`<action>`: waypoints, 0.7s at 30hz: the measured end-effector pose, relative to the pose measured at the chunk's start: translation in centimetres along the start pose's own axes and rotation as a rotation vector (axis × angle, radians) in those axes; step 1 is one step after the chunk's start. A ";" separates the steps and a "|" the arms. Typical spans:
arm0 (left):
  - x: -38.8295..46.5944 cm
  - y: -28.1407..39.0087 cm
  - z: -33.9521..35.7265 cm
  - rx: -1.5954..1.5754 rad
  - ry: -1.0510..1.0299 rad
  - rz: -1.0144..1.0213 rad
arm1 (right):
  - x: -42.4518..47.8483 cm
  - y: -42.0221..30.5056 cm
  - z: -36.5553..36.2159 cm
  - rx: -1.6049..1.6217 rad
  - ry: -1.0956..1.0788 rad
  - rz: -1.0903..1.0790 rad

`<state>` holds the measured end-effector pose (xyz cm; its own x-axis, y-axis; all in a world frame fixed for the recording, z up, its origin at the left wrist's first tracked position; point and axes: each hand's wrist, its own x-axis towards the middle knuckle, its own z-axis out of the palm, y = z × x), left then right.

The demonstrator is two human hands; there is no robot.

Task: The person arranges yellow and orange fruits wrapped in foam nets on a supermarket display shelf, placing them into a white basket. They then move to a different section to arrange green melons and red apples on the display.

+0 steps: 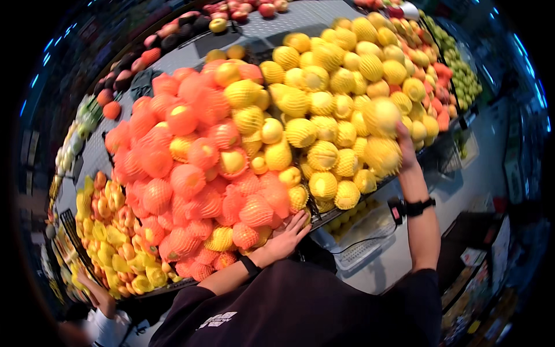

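Note:
A large fruit display lies before me. My left hand [284, 238] rests, fingers spread, on the front edge of the pile, beside fruit in red foam nets [256, 210] and a few in yellow nets. My right hand [406, 147] is at the right side of the yellow fruit, its fingers against a round yellow fruit [382, 116]; whether it grips that fruit cannot be told. Just below that lies another fruit in a yellow foam net [383, 155]. Yellow-netted fruit [322, 155] fills the middle of the display. Each of my wrists wears a black band.
Small yellow and orange fruit [104, 243] lies at the left, with another person's hand [97, 290] near it. Green fruit [461, 78] is at the far right. Below the display edge stands a white plastic crate [362, 256] near yellow fruit. Red apples [266, 9] lie at the back.

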<state>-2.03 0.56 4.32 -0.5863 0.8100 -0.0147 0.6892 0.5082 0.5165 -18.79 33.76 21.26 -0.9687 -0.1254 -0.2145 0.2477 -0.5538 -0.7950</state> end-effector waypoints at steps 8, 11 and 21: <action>-1.1 -1.4 1.6 -0.021 0.093 0.074 | 18.2 3.1 15.9 -1.835 0.016 -0.597; -1.0 -0.9 0.7 -0.023 0.070 0.086 | 21.0 5.3 16.3 -2.236 0.105 -0.662; -1.0 -1.2 0.3 -0.001 0.084 0.069 | 17.6 6.9 11.8 -2.131 -0.020 -1.122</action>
<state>-2.12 -0.73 3.48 -0.5708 0.8158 0.0928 0.7287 0.4513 0.5150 -34.31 18.01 18.75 -0.6898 -0.5085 0.5154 -0.4871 0.8526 0.1892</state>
